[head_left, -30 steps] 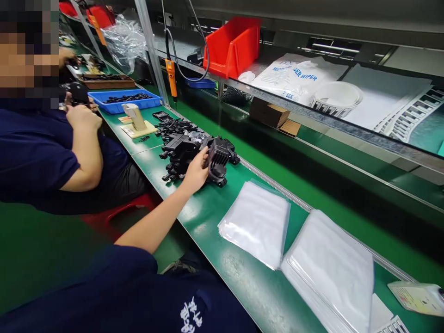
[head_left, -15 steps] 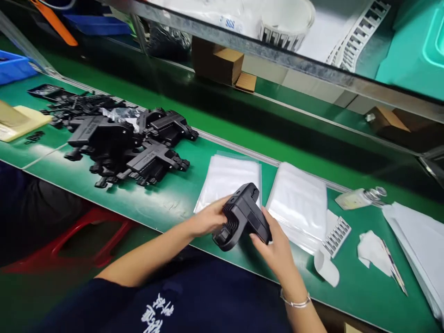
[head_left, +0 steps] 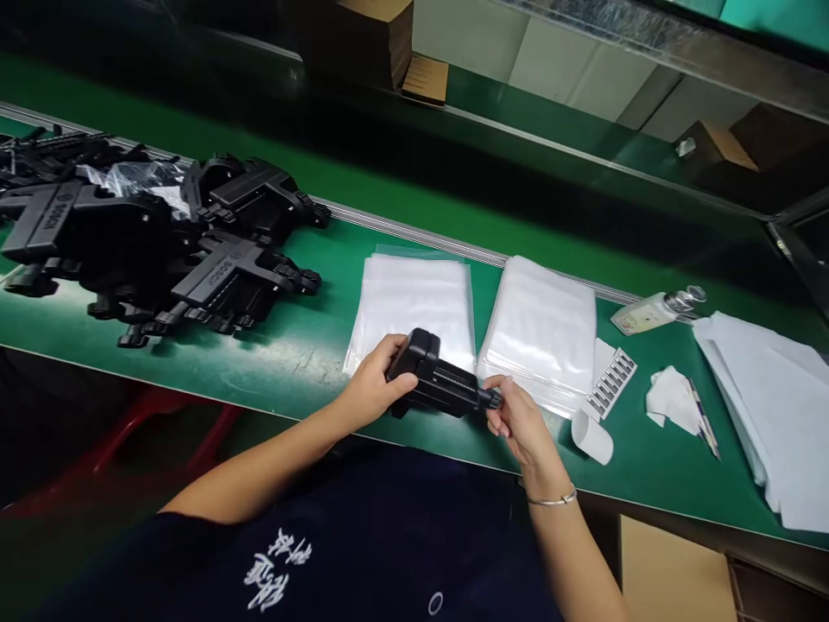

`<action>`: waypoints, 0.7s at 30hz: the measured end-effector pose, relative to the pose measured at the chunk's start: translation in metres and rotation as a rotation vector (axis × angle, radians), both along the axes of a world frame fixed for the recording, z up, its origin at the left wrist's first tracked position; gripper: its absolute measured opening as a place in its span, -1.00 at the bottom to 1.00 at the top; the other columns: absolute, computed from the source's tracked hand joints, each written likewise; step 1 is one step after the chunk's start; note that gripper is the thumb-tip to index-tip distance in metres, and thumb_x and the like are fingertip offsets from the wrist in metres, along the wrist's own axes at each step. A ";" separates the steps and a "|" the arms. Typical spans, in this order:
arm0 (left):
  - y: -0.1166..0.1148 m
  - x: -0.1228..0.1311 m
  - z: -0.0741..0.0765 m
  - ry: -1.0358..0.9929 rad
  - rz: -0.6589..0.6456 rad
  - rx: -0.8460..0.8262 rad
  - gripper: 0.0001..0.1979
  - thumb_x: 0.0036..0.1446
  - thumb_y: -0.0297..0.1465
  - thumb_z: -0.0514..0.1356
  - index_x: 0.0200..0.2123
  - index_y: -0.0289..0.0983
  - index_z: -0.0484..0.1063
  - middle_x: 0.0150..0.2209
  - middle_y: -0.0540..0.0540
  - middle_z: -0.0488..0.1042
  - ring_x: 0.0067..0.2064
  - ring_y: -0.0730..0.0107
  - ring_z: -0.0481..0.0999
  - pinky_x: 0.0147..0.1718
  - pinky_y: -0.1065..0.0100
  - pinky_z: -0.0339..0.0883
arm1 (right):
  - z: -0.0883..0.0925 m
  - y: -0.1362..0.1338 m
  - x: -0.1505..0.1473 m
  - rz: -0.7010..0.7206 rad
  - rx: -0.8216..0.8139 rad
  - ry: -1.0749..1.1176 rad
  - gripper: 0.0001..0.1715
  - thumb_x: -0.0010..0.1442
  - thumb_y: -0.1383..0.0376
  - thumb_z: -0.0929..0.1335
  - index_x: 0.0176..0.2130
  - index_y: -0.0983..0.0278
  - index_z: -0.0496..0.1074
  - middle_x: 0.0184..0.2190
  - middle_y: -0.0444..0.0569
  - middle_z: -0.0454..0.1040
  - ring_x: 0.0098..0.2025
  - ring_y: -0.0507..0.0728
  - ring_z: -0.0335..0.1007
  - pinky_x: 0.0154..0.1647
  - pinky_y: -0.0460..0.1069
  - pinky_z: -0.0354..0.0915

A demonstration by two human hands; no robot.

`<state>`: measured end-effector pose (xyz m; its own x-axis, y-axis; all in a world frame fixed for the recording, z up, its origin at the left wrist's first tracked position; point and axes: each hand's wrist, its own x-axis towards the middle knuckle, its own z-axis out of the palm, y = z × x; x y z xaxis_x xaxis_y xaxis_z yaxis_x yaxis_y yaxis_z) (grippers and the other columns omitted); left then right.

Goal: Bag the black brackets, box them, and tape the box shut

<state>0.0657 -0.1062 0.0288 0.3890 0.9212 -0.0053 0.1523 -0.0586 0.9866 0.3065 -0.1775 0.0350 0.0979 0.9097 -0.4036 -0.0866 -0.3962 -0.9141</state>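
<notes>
A black plastic bracket (head_left: 446,387) with a thick head and a ribbed arm is held above the bench's front edge. My left hand (head_left: 376,384) is closed around its thick left end, thumb on top. At the other end, my right hand (head_left: 515,419) pinches the small black knob (head_left: 490,398) that sticks out. Behind the bracket lies a stack of clear plastic bags (head_left: 414,294). A second bag stack (head_left: 544,324) lies just beyond my right hand. To the left is a heap of similar black brackets (head_left: 226,268), some with lettering.
Right of the bags are a label strip (head_left: 612,383), a curled white piece (head_left: 591,438), a bottle with a metal top (head_left: 654,311), crumpled tissue (head_left: 673,397), pens (head_left: 705,419) and white sheets (head_left: 770,415). A metal shelf edge (head_left: 648,47) crosses above. A red stool (head_left: 142,432) stands lower left.
The bracket has turned so its arm points right. My left hand has shifted onto its thick end, and my right hand has moved from its body to the knob. The view has tilted down.
</notes>
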 end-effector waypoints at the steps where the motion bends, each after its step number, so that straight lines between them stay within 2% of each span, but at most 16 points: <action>1: -0.001 -0.001 0.000 0.018 -0.002 0.040 -0.35 0.03 0.11 0.19 -0.02 -0.28 0.27 -0.22 -0.09 0.41 -0.22 0.24 0.42 -0.25 0.29 0.27 | -0.002 0.001 0.000 -0.015 -0.032 0.114 -0.43 0.15 -0.20 0.30 -0.36 0.26 0.40 -0.79 -0.27 0.13 -0.75 -0.08 -0.10 -0.72 -0.14 -0.03; 3: -0.002 -0.003 -0.002 0.040 -0.001 0.092 -0.34 0.04 0.12 0.18 -0.01 -0.28 0.26 -0.21 -0.10 0.42 -0.22 0.24 0.43 -0.25 0.28 0.28 | -0.004 0.004 -0.001 -0.064 -0.035 0.226 -0.47 0.06 -0.15 0.41 -0.37 0.26 0.39 -0.77 -0.28 0.15 -0.73 -0.09 -0.09 -0.71 -0.17 -0.03; 6: -0.004 -0.003 -0.004 0.038 0.008 0.126 -0.31 0.02 0.13 0.19 0.00 -0.27 0.25 -0.20 -0.11 0.44 -0.21 0.22 0.45 -0.23 0.26 0.30 | 0.000 0.007 0.000 -0.058 -0.036 0.264 -0.44 0.01 -0.16 0.44 -0.33 0.26 0.41 -0.72 -0.25 0.21 -0.70 -0.08 -0.02 -0.71 -0.16 0.02; 8: -0.005 -0.003 -0.005 0.035 0.021 0.144 -0.28 -0.06 0.14 0.25 -0.01 -0.27 0.27 -0.18 -0.12 0.45 -0.19 0.20 0.46 -0.19 0.23 0.32 | 0.003 0.008 0.001 -0.015 -0.050 0.241 -0.45 0.02 -0.16 0.43 -0.31 0.26 0.40 -0.69 -0.25 0.21 -0.68 -0.08 -0.03 -0.70 -0.15 0.04; 10: -0.005 -0.001 -0.003 0.010 0.047 0.109 -0.29 -0.07 0.12 0.27 -0.01 -0.26 0.29 -0.18 -0.12 0.45 -0.19 0.21 0.46 -0.18 0.23 0.32 | 0.005 0.009 0.003 0.023 0.015 0.136 -0.49 0.09 -0.14 0.40 -0.31 0.25 0.39 -0.67 -0.25 0.20 -0.65 -0.06 0.02 -0.66 -0.13 0.09; 12: -0.003 0.004 -0.001 -0.076 0.082 -0.007 -0.35 -0.02 0.08 0.27 -0.03 -0.27 0.32 -0.19 -0.11 0.46 -0.18 0.23 0.45 -0.18 0.26 0.31 | 0.007 0.008 0.004 0.056 0.192 -0.119 -0.56 0.21 -0.08 0.33 -0.27 0.24 0.40 -0.60 -0.18 0.30 -0.58 0.00 0.18 -0.56 -0.08 0.21; 14: 0.001 0.008 -0.001 -0.210 0.112 -0.202 -0.43 0.02 0.04 0.26 -0.08 -0.28 0.36 -0.21 -0.11 0.48 -0.17 0.24 0.45 -0.18 0.30 0.31 | 0.011 0.006 0.006 0.133 0.470 -0.479 -0.68 0.30 0.04 0.27 -0.19 0.22 0.41 -0.44 -0.07 0.43 -0.42 0.09 0.34 -0.41 0.00 0.32; 16: 0.006 0.012 -0.003 -0.325 0.106 -0.439 -0.46 0.01 0.03 0.28 -0.14 -0.30 0.41 -0.24 -0.13 0.50 -0.19 0.25 0.47 -0.19 0.31 0.32 | 0.014 0.004 0.010 0.254 0.769 -0.807 -0.78 0.34 0.18 0.26 -0.09 0.20 0.40 -0.31 0.00 0.47 -0.31 0.14 0.38 -0.30 0.05 0.35; 18: 0.011 0.011 -0.005 -0.387 0.053 -0.604 -0.44 -0.04 0.02 0.32 -0.16 -0.32 0.45 -0.26 -0.15 0.53 -0.21 0.23 0.49 -0.20 0.29 0.33 | 0.016 0.003 0.014 0.355 0.989 -1.007 -0.75 0.33 0.30 0.26 0.01 0.17 0.37 -0.27 0.02 0.47 -0.29 0.15 0.36 -0.30 0.06 0.36; 19: 0.013 0.010 -0.005 -0.399 0.016 -0.613 -0.42 -0.06 0.01 0.34 -0.13 -0.33 0.45 -0.24 -0.17 0.54 -0.19 0.20 0.50 -0.18 0.28 0.34 | 0.016 0.002 0.017 0.374 1.046 -1.058 -0.68 0.32 0.35 0.27 0.07 0.15 0.33 -0.25 0.03 0.46 -0.28 0.15 0.37 -0.31 0.06 0.36; 21: 0.014 0.005 -0.002 -0.374 -0.058 -0.495 -0.34 -0.10 -0.07 0.39 0.02 -0.30 0.41 -0.13 -0.20 0.53 -0.09 0.13 0.50 -0.09 0.24 0.33 | 0.012 0.001 0.022 0.339 1.048 -1.081 -0.54 0.31 0.39 0.28 0.17 0.13 0.23 -0.18 0.04 0.45 -0.22 0.16 0.39 -0.26 0.07 0.40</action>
